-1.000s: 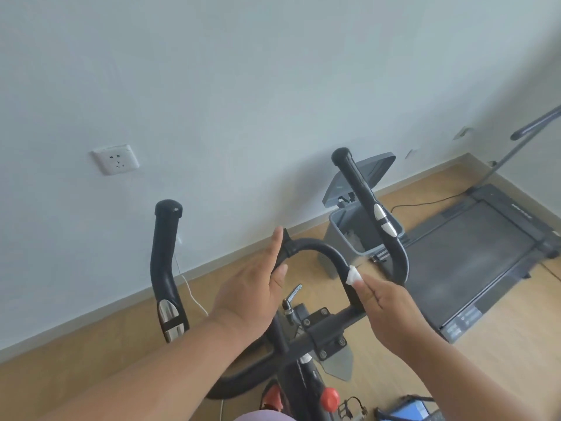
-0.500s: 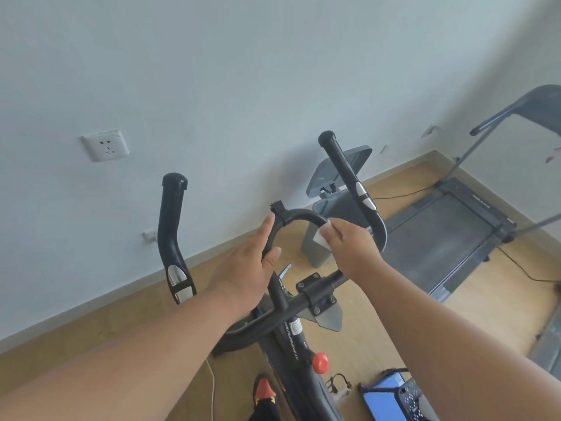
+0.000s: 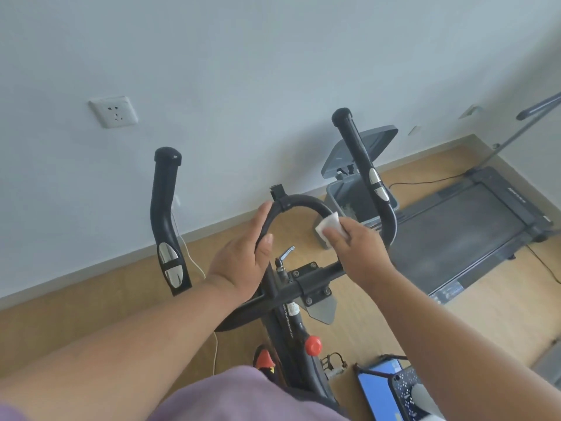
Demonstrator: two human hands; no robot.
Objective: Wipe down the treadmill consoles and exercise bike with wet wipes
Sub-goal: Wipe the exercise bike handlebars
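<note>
You held a folded white wet wipe [image 3: 328, 226] in your right hand [image 3: 356, 249], fingers curled around it, pressing it to the right side of the exercise bike's [image 3: 291, 314] looped centre handlebar [image 3: 299, 203]. Your left hand [image 3: 243, 262] gripped the loop's left side, thumb inside and fingers laid along the outside. Past the loop on its right, an open-lidded grey pedal bin [image 3: 361, 189] stood by the pale wall [image 3: 243, 56], with a black treadmill [image 3: 464, 232] on the wooden floor [image 3: 91, 299] further right. Left of the loop, a white socket [image 3: 113, 112] sat on the wall. Half a second before, your wipe hand had been at about the same spot on the loop; the view had since swung, pushing most of the treadmill's upright frame out of sight.
</note>
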